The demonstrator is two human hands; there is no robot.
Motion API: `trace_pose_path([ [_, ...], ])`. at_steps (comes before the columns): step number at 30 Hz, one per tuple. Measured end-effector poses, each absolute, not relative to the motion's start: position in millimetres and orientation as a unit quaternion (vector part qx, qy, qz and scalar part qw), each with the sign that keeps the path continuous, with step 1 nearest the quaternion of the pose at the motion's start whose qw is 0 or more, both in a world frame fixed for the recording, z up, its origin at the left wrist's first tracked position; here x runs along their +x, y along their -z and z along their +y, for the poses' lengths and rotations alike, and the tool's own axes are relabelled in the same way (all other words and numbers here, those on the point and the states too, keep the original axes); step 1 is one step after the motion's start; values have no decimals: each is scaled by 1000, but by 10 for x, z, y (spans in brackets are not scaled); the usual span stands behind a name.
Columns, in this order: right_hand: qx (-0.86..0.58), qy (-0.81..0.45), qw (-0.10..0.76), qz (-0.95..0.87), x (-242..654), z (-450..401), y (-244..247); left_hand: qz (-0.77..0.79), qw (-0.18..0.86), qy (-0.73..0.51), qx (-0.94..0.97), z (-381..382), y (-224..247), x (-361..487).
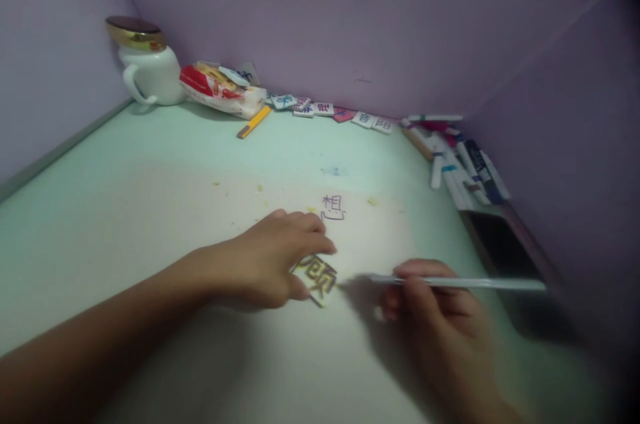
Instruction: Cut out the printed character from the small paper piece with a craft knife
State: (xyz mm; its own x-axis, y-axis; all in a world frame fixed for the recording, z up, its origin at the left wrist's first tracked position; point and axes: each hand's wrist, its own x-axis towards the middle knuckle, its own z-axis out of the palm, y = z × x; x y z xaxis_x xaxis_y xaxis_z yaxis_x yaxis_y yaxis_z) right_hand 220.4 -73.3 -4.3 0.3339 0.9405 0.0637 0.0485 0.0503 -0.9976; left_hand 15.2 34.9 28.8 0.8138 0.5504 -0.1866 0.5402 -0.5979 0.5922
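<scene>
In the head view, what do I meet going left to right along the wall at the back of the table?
White mug → red-and-white packet → row of character tiles → pile of markers.

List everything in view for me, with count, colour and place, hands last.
table: one, pale green, below
walls: purple, around the back and sides
mug: one, white, far left
lid: one, gold and dark, atop the mug
packet: one, red and white, right of the mug
flat stick: one, yellow, before the packet
back tiles: several, mostly white, back edge
markers: several, mostly white, back right
dark slab: one, black, right
smudge: one, blue, beyond centre
drawn character: one, purple, centre
crumbs: several, yellowish, around centre
marked tile: one, yellow-and-dark marking, centre
pen: one, whitish, right of centre
left hand: one, at the marked tile
right hand: one, holding the pen
</scene>
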Motion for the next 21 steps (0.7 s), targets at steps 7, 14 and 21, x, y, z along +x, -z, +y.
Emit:
trace_pose_path([
  [7, -637, -256, 557, -467, 2132, -779, 39, 315, 336, 5, 888, 365, -286, 157],
  [14, -567, -347, 548, -507, 2234, -715, 49, 274, 327, -2, 904, 388, -287, 152],
  [21, -541, -373, 560, -505, 2249, -733, 85, 297, 353, 22, 887, 295, -364, 142],
])
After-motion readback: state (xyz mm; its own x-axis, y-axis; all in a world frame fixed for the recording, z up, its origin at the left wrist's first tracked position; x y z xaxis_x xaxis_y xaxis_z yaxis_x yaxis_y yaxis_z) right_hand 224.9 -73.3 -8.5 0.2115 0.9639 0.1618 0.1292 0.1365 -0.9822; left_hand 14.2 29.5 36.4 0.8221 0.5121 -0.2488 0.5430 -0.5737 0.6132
